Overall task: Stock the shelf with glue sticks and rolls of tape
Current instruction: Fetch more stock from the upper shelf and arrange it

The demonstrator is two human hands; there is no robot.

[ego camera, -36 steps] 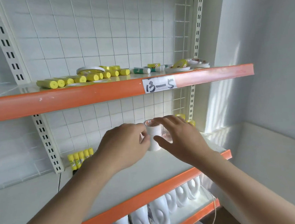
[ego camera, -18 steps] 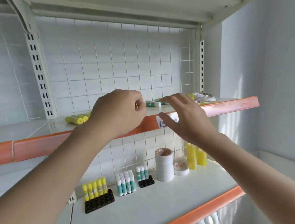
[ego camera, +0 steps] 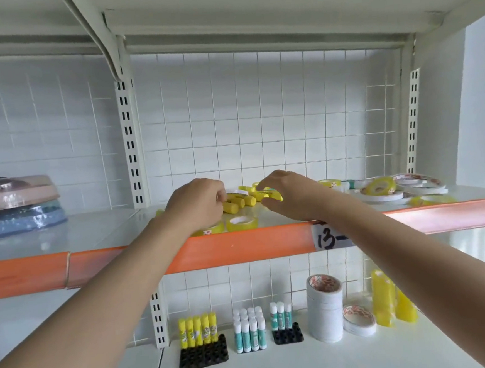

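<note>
Head view: hands (ego camera: 198, 203) perhaps on glue sticks (ego camera: 238, 204).

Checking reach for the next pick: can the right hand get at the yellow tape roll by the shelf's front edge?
Probably yes. The right hand hovers over the upper shelf, and the yellow tape roll lies flat just to its left at the front edge. Nothing covers the roll; the left hand sits close behind it, which could crowd the approach.

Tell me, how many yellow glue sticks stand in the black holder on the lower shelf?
5. The yellow glue sticks stand upright in one row along the back of the black holder, left on the lower shelf. None seems hidden.
</note>
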